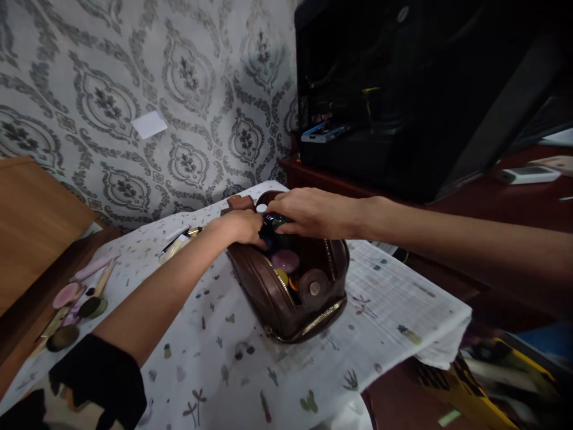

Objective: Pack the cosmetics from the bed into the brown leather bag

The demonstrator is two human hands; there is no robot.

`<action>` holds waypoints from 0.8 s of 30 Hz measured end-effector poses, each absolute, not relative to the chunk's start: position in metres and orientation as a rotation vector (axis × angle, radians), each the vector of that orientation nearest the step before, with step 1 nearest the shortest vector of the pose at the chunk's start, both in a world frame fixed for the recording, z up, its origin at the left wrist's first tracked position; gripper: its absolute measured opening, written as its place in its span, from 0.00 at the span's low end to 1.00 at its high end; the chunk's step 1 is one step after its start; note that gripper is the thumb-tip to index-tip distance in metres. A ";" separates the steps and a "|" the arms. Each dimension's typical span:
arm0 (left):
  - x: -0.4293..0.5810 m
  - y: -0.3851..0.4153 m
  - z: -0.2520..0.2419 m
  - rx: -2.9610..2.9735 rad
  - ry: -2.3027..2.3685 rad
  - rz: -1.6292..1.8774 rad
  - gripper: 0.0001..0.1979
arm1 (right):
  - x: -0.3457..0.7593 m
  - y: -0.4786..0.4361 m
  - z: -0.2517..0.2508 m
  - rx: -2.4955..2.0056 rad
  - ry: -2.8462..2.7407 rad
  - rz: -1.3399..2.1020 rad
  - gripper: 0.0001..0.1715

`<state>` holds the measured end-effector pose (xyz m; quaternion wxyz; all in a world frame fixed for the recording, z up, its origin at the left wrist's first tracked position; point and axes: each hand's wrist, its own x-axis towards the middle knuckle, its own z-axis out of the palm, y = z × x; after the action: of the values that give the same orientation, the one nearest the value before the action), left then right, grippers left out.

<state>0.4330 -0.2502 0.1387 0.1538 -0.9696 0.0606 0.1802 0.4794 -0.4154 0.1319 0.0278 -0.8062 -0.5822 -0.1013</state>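
Note:
A brown leather pouch (268, 292) lies unzipped on a white printed cloth (224, 358). Small round items, one pink (285, 260) and one yellow-green (282, 276), show inside it. My left hand (242, 228) rests on the pouch's far left rim with fingers curled. My right hand (308, 212) reaches across the opening, fingers closed round a small dark object (271, 227) at the top of the pouch. What that object is I cannot make out.
Brushes and round compacts (74, 304) lie at the cloth's left edge, and pens (176, 242) sit behind my left arm. A black open computer case (403, 95) stands on a dark red desk (492, 197) at right. Patterned wallpaper is behind.

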 end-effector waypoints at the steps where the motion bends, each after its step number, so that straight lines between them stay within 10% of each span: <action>1: 0.431 -0.244 0.142 -2.833 0.230 0.467 0.18 | 0.481 -0.416 0.131 -2.447 -1.784 -0.370 0.15; 12: 0.336 -0.197 0.113 -3.286 0.507 -0.463 0.21 | 0.457 -0.443 0.122 -2.242 -1.510 -0.756 0.22; 24: 0.318 -0.201 0.094 -3.366 0.303 -0.668 0.23 | 0.454 -0.415 0.132 -2.365 -1.867 -0.555 0.13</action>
<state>0.3182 -0.2012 0.0938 -0.1513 -0.9658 0.0870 -0.1918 0.4543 -0.4146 0.1323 0.0389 -0.7713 -0.6089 -0.1811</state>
